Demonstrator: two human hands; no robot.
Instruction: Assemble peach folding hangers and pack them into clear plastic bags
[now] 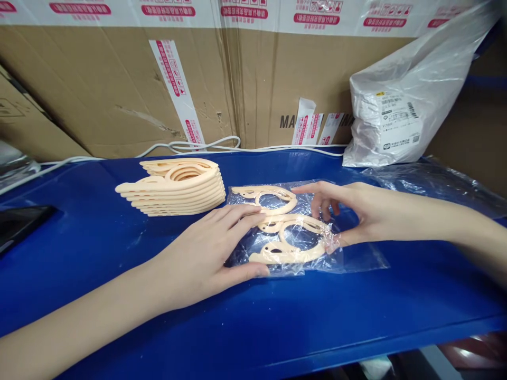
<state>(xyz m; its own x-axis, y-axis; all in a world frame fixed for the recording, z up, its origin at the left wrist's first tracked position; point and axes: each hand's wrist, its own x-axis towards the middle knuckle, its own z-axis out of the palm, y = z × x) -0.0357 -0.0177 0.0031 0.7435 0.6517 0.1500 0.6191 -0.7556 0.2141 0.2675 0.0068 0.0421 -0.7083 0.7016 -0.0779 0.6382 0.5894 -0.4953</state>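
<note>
A clear plastic bag [245,250] lies flat on the blue table, with cream plastic pieces [303,257] inside that look like folded travel hangers with round openings. My left hand [209,253] rests on the bag's left side, fingers stretched over the pieces and thumb spread near the lower edge. At the bag's right side is my right hand [344,211]. Its index finger touches the upper piece and its thumb the right end of the lower one, wide apart, while the other fingers curl in. A neat stack of matching cream hangers [178,187] sits left of the bag.
Cardboard boxes [261,84] stand along the back, with a white cable [277,150] in front. A labelled white plastic bag [404,105] stands at back right, near clear plastic film [435,182]. A dark phone-like device [24,224] lies at the left of the blue table [253,327].
</note>
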